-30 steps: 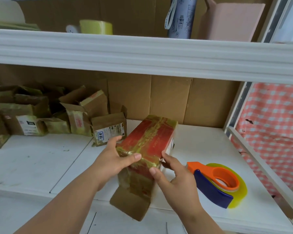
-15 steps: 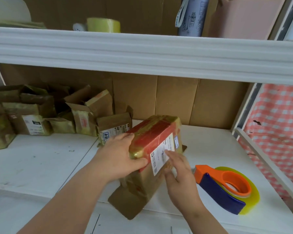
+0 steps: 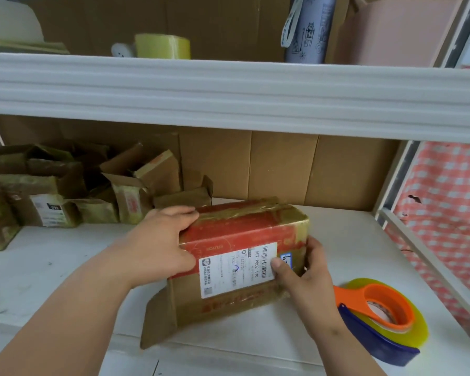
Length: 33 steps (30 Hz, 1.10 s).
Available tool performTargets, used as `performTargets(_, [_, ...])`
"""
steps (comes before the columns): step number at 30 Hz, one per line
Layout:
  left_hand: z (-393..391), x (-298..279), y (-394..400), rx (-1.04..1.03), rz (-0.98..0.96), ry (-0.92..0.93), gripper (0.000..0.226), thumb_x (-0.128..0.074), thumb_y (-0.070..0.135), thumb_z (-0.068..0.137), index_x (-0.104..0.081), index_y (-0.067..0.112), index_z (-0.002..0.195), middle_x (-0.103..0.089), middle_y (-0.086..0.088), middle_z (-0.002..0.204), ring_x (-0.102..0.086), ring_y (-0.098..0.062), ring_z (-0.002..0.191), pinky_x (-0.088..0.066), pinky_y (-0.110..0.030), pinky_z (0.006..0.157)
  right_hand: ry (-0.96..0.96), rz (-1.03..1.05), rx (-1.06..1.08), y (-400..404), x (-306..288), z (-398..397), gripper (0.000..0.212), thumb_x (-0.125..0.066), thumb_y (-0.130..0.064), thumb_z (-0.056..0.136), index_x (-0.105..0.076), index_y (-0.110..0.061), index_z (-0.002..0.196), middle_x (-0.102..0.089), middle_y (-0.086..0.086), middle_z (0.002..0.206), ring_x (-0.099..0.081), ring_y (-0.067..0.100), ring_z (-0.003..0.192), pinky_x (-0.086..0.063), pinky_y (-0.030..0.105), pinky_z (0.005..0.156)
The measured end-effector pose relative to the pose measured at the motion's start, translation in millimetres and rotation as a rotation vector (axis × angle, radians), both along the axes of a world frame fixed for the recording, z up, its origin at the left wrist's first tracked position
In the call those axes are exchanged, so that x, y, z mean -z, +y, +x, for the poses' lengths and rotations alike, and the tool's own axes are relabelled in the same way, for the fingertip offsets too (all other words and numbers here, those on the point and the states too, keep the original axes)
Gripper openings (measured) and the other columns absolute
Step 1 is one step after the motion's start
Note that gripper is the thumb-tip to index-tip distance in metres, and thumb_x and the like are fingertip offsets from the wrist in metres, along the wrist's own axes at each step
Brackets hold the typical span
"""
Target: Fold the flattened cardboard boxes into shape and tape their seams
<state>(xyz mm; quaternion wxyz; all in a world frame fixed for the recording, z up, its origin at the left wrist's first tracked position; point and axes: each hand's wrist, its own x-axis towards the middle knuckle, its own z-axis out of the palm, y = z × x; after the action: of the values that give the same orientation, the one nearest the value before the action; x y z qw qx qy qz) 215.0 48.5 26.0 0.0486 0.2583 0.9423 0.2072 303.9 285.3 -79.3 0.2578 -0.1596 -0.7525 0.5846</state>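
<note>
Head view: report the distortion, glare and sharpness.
Head view: wide-angle lens bows the white shelf edge; soft even daylight; glossy tape sheen on the red-and-brown cardboard box; its white shipping label reads sharp; no motion blur on either hand.

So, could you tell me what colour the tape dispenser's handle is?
Orange handle, seen in the head view.

Label (image 3: 238,268) print too small, right fingers hidden behind box (image 3: 244,256)
</note>
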Motion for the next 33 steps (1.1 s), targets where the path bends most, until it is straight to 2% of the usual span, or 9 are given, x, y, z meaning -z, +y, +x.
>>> performTargets(4, [-12,-2,-8,-0.091,0.066,0.090,0.081,-0.071,0.027,0.087,-0.027,0.043,0.153,-0.009,0.016,0.162,-0.006,-0.024,0.145,-0.017,-0.044,0.120,0.106,-0.004,0.021,-11,-1,2,0.046,-0.076,-0.021,0.085,-0.048,-0.040,0.115,-0.062,-0.015,0.112,-0.059,-0.008,0.100,-0.052,0.027,0.086])
performTargets(7, [-25,19,-15,-0.168,0.106,0.090,0.075,-0.065,0.018,0.091,-0.028,0.056,0.144,-0.011,0.007,0.160,-0.009,-0.029,0.143,-0.018,-0.048,0.121,0.169,-0.012,-0.013,-18,3,9,0.047,-0.070,-0.050,0.075,-0.054,-0.036,0.117,-0.066,-0.011,0.107,-0.062,0.001,0.102,-0.053,0.026,0.084])
performTargets(10, [-34,41,-21,-0.179,0.295,0.030,0.073,-0.061,0.004,0.093,-0.036,0.057,0.136,-0.018,0.008,0.158,-0.017,-0.022,0.145,-0.028,-0.039,0.119,0.185,-0.038,-0.031,-14,8,16,0.055,-0.055,-0.063,0.073,-0.055,-0.037,0.122,-0.068,0.000,0.097,-0.065,0.008,0.095,-0.053,0.022,0.078])
performTargets(14, [-35,58,-20,-0.134,0.381,0.034,0.072,-0.057,-0.005,0.092,-0.048,0.054,0.131,-0.026,0.014,0.154,-0.024,-0.001,0.132,-0.032,-0.019,0.103,0.147,-0.101,-0.035,-10,3,16,0.032,-0.058,-0.043,0.091,-0.050,-0.045,0.122,-0.060,0.003,0.087,-0.062,0.006,0.084,-0.048,0.023,0.078])
performTargets(18, [-32,61,-15,-0.137,0.431,0.050,0.073,-0.050,-0.010,0.090,-0.052,0.050,0.131,-0.030,0.022,0.150,-0.023,0.004,0.129,-0.033,-0.019,0.104,0.066,-0.067,-0.045,2,1,8,0.064,-0.058,-0.043,0.082,-0.032,-0.050,0.140,-0.041,-0.008,0.117,-0.048,-0.008,0.100,-0.039,0.018,0.087])
performTargets(20, [-30,63,-12,-0.133,0.454,0.067,0.069,-0.049,-0.008,0.093,-0.050,0.045,0.137,-0.029,0.024,0.149,-0.025,0.002,0.134,-0.033,-0.017,0.104,0.041,-0.153,-0.108,7,1,7,0.063,-0.055,-0.043,0.083,-0.036,-0.053,0.142,-0.040,-0.018,0.133,-0.046,-0.006,0.119,-0.042,0.022,0.093])
performTargets(22, [-29,71,-8,-0.162,0.539,0.090,0.063,-0.054,-0.001,0.096,-0.045,0.039,0.144,-0.025,0.020,0.155,-0.028,-0.002,0.138,-0.033,-0.016,0.103,0.052,-0.266,-0.177,9,-1,10,0.052,-0.058,-0.034,0.087,-0.046,-0.051,0.134,-0.054,-0.019,0.132,-0.060,-0.002,0.111,-0.052,0.017,0.079])
performTargets(27, [-17,88,15,-0.245,0.725,-0.042,0.059,-0.066,0.023,0.094,-0.041,0.038,0.144,-0.014,0.008,0.159,-0.032,-0.018,0.143,-0.034,-0.044,0.117,0.094,-0.273,-0.178,4,-4,13,0.054,-0.075,-0.036,0.078,-0.047,-0.043,0.124,-0.061,-0.008,0.123,-0.065,0.002,0.101,-0.054,0.019,0.076])
performTargets(33, [3,86,45,-0.210,0.933,-0.339,0.059,-0.051,0.030,0.102,-0.025,0.052,0.150,-0.023,0.015,0.151,-0.054,-0.008,0.118,-0.049,-0.042,0.105,0.080,-0.091,-0.093,-3,-9,11,0.051,-0.073,-0.056,0.074,-0.048,-0.056,0.118,-0.048,-0.013,0.129,-0.053,0.001,0.116,-0.048,0.035,0.102])
